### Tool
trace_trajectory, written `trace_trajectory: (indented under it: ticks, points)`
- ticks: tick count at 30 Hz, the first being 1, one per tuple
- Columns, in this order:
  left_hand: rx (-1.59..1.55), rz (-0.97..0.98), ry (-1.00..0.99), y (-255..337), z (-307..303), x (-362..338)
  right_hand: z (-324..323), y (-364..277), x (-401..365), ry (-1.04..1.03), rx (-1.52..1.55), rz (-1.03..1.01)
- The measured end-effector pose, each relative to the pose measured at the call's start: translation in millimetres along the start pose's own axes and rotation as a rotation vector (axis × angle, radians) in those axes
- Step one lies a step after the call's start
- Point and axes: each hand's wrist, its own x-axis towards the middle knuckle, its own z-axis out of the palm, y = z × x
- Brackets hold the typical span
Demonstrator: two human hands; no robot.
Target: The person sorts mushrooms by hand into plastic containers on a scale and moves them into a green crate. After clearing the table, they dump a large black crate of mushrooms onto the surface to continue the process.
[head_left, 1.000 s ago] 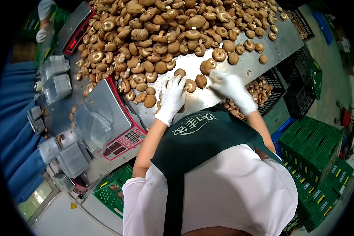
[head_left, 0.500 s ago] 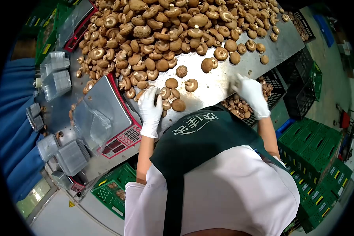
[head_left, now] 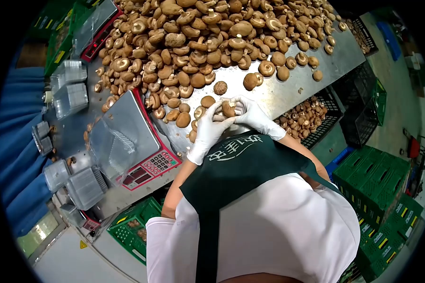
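Observation:
Both gloved hands meet at the near edge of the metal table. Between their fingertips is a brown shiitake mushroom [head_left: 228,109], its pale stem facing up. My left hand [head_left: 209,132] curls round its left side, thumb reaching under it. From the right, my right hand [head_left: 254,117] closes on the same mushroom with bent fingers. Loose mushrooms lie just left of my left hand, among them a smooth brown one [head_left: 182,120]. A mushroom with a cracked cap [head_left: 220,87] rests a little beyond the hands.
A large mushroom heap [head_left: 198,42] covers the table's far side. Left stands a red-rimmed scale [head_left: 159,162] with a clear plastic box [head_left: 113,148] on it; more clear boxes [head_left: 87,188] lie beyond. On the right are a black crate [head_left: 333,106] holding mushrooms and stacked green crates [head_left: 370,174].
My right hand has come left from above the black crate to the mushroom. My left hand has moved right to meet it, leaving the loose mushrooms, a few of which have shifted left.

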Motion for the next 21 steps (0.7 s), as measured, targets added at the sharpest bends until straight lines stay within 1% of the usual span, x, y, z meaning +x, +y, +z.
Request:
trace_trajectory:
  ticks: [1,3,5,7,9,11,12,13,14,15,16,18,19,20,21]
  points:
    - [0.01,0.012,0.014,-4,1,3,0,1,-3,0.007,0.004,0.0]
    - [0.03,-0.01,0.013,4,2,2,-1,-2,-7,0.036,-0.088,0.044]
    - [0.05,-0.031,0.014,5,2,2,-1,-6,-13,0.017,-0.065,0.075]
    - [-0.1,-0.008,0.028,1,1,4,-6,-7,-15,-0.005,-0.043,0.101]
    - [-0.085,-0.02,0.044,9,1,-1,-14,-6,-14,-0.119,-0.037,0.159]
    - [-0.318,-0.122,0.04,4,-1,2,-16,-8,-17,-0.069,-0.01,0.135]
    - [-0.486,-0.238,-0.014,3,-2,1,-15,-11,-18,-0.043,-0.217,0.115]
    - [-0.486,-0.239,-0.022,3,-2,2,-14,-13,-19,-0.016,-0.423,0.097]
    - [-0.431,-0.216,-0.046,5,0,2,-11,-8,-20,0.066,-0.527,0.003]
    - [-0.376,-0.194,-0.071,9,1,2,-11,-5,-24,0.073,-0.526,0.005]
    - [-0.357,-0.264,-0.097,14,1,1,-12,-4,-26,0.101,-0.614,-0.101]
    - [-0.358,-0.282,-0.121,16,3,3,-18,-9,-34,0.13,-0.798,-0.281]
    - [-0.356,-0.302,-0.143,17,4,3,-31,-10,-39,0.191,-0.929,-0.244]
    - [-0.338,-0.267,-0.137,19,5,3,-40,-26,-47,0.322,-1.19,-0.04]
    - [-0.337,-0.267,-0.137,17,3,3,-71,-25,-50,0.349,-1.399,0.126]
